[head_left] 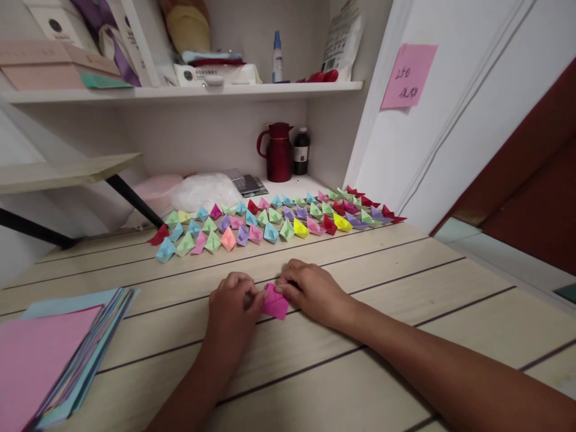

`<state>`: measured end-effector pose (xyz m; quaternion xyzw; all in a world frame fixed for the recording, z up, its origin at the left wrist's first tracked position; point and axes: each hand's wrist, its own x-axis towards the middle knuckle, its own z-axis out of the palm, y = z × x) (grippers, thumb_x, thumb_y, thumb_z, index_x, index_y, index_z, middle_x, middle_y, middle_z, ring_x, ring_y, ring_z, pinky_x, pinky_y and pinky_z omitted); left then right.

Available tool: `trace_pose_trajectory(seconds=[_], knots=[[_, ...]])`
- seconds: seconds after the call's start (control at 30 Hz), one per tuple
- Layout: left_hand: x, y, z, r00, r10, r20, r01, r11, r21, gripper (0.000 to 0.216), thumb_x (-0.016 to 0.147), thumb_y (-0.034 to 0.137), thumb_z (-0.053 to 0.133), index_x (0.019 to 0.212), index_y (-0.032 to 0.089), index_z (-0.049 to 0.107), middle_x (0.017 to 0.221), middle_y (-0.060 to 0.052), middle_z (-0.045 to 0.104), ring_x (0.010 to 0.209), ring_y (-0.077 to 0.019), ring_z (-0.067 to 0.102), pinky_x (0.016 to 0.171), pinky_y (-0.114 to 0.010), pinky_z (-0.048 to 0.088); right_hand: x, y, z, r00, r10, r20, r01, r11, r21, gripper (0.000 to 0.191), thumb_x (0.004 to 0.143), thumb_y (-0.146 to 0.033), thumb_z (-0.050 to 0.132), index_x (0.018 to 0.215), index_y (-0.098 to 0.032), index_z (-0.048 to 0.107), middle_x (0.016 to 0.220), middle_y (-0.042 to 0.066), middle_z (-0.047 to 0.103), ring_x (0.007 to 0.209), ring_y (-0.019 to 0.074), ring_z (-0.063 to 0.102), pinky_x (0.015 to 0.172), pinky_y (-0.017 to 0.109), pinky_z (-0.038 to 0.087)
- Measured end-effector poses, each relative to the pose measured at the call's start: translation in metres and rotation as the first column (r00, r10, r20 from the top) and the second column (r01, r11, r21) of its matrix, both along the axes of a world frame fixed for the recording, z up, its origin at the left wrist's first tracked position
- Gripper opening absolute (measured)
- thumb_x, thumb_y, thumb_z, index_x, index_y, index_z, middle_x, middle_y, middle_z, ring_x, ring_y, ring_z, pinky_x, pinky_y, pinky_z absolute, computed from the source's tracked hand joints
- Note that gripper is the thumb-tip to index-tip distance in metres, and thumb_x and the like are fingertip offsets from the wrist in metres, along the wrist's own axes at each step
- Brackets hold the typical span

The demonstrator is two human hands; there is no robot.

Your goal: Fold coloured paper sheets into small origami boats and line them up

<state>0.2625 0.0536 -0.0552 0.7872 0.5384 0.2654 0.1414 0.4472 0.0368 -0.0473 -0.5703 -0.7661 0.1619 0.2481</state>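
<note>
A small magenta piece of folded paper (275,305) lies low over the striped wooden table, between my two hands. My left hand (234,306) pinches its left edge, with the fingers curled. On the other side, my right hand (310,289) grips the upper right corner between thumb and fingers. Creases cross the paper's face; its underside is hidden. Beyond my hands, several rows of small folded paper boats (270,232) in many colours stand across the table.
A stack of coloured paper sheets (49,354) lies at the left. Behind the boats are a clear plastic bag (206,192), a dark red jug (279,153) and a dark bottle (301,151). A shelf (180,93) spans above, and a small raised stand (67,171) juts in at left.
</note>
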Motion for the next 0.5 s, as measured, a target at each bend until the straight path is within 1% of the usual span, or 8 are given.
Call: trace_pose_trajectory(seconds=[0.1, 0.2, 0.4, 0.5], knots=[[0.0021, -0.0026, 0.0007, 0.997, 0.016, -0.081, -0.014, 1.000, 0.021, 0.014, 0.079, 0.023, 0.060, 0.065, 0.020, 0.059, 0.097, -0.003, 0.063, 0.094, -0.0219, 0.057, 0.080, -0.038, 0.039, -0.0044, 0.0005, -0.0001, 0.995, -0.025, 0.093, 0.022, 0.999, 0.037, 0.016, 0.091, -0.030, 0.055, 0.082, -0.020, 0.065, 0.088, 0.004, 0.064, 0.080, 0.0168, 0.058, 0.068, 0.028, 0.034], [0.0035, -0.0035, 0.0002, 0.992, 0.016, -0.123, -0.009, 0.998, 0.058, 0.013, 0.079, 0.022, 0.060, 0.067, 0.021, 0.058, 0.096, -0.003, 0.063, 0.093, -0.0215, 0.056, 0.078, -0.037, 0.037, -0.0081, 0.0008, -0.0014, 0.983, -0.061, 0.175, 0.048, 0.996, 0.075, 0.016, 0.091, -0.033, 0.054, 0.086, -0.021, 0.063, 0.088, 0.005, 0.065, 0.079, 0.0179, 0.058, 0.067, 0.029, 0.033], [0.0035, -0.0036, -0.0003, 0.987, 0.001, -0.163, 0.011, 0.997, 0.075, 0.013, 0.081, 0.021, 0.058, 0.068, 0.021, 0.056, 0.096, -0.002, 0.063, 0.092, -0.0211, 0.055, 0.077, -0.035, 0.036, -0.0100, 0.0026, -0.0030, 0.973, -0.077, 0.218, 0.063, 0.996, 0.070, 0.018, 0.091, -0.037, 0.055, 0.087, -0.021, 0.061, 0.088, 0.005, 0.065, 0.079, 0.0178, 0.058, 0.065, 0.028, 0.032], [0.0044, -0.0054, 0.0018, 0.976, -0.003, -0.215, 0.022, 0.996, 0.085, 0.009, 0.083, 0.022, 0.056, 0.074, 0.021, 0.057, 0.100, -0.003, 0.062, 0.094, -0.0225, 0.054, 0.077, -0.036, 0.036, -0.0100, 0.0034, -0.0025, 0.969, -0.093, 0.227, 0.081, 0.995, 0.061, 0.019, 0.089, -0.041, 0.058, 0.087, -0.022, 0.060, 0.087, 0.004, 0.065, 0.077, 0.0181, 0.058, 0.062, 0.028, 0.031]])
